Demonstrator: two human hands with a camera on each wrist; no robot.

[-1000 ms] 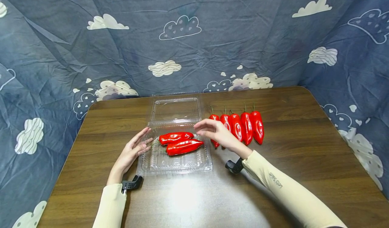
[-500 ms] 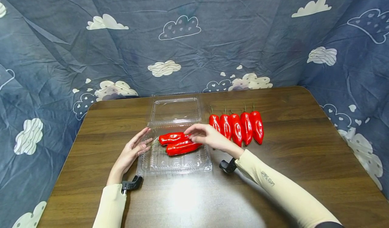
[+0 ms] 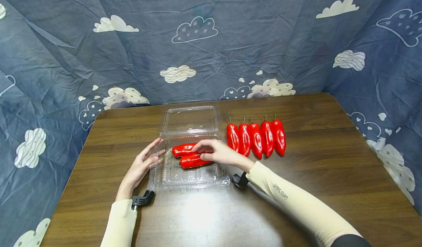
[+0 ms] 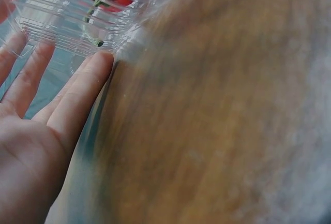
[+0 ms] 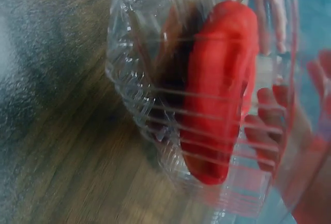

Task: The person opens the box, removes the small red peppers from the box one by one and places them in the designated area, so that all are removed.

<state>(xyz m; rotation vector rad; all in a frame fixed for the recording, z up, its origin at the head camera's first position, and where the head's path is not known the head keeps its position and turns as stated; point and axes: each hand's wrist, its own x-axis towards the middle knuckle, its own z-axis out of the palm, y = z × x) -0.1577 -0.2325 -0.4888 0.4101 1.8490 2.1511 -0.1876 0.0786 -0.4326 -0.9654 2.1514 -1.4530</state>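
Two red peppers lie side by side, stems to the left, inside a clear plastic clamshell box. My right hand reaches over them from the right, its fingertips at the rear pepper and its thumb over the front pepper. It hides their right ends. In the right wrist view, fingers show beyond the box wall, beside the front pepper. My left hand stays at the box's left side with fingers extended, fingertips right at the wall in the left wrist view.
Several more red peppers lie in a row on the wooden table, right of the box, stems pointing away. The box's lid lies folded back behind it. A cloud-patterned blue cloth hangs behind the table.
My right hand has moved left from the box's right edge to over the two peppers inside. The left hand, the box and the peppers have stayed in place.
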